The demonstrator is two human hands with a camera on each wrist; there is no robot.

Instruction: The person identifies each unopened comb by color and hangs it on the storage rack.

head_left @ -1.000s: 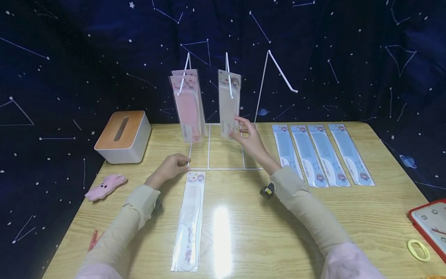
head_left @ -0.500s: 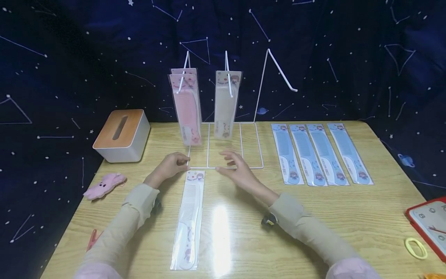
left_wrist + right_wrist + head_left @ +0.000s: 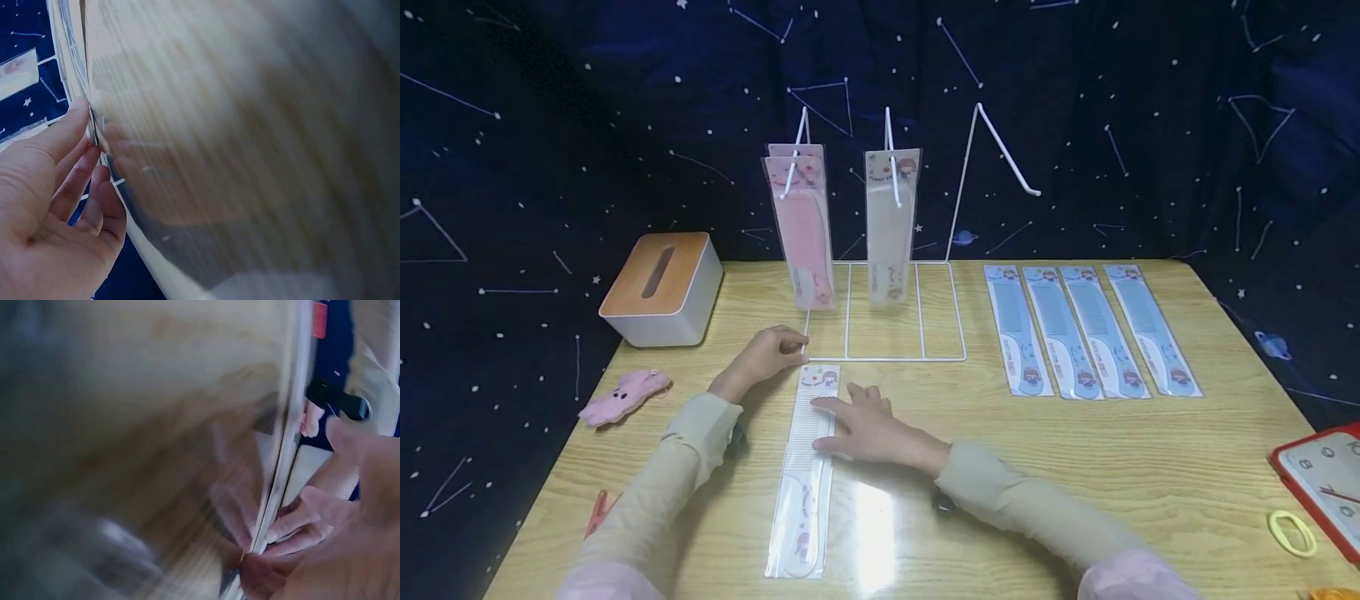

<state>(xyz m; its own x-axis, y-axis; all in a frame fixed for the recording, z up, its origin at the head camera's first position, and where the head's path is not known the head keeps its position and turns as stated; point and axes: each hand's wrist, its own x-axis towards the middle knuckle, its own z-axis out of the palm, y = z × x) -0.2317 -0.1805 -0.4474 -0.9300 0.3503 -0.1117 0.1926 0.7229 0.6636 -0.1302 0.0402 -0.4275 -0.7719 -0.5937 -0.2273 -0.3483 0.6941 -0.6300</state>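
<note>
My left hand (image 3: 767, 354) pinches the front left corner of a white wire display rack (image 3: 943, 359) between thumb and fingers. In the left wrist view, those fingertips (image 3: 81, 112) meet at the thin wire, low by the table surface. A white comb in a clear packet (image 3: 801, 500) lies lengthwise on the table in front of the rack. Over its toothed upper half, my right hand (image 3: 872, 429) hovers with thumb and fingers spread, gripping nothing. Packaged pink combs (image 3: 805, 242) hang from the rack's left hook, and a packaged white comb (image 3: 891, 237) hangs from the middle one.
Several packaged blue combs (image 3: 1017, 333) lie in a row at the right back. A tissue box (image 3: 662, 287) and a pink plush toy (image 3: 625, 398) sit on the left. A red clip (image 3: 598, 512), a yellow ring (image 3: 1292, 533) and a red-framed clock (image 3: 1326, 483) lie nearer the edges.
My right hand has left the hanging white comb and come down toward the body, over the comb on the table. The hanging comb swung slightly. My left hand has stayed at the rack's corner.
</note>
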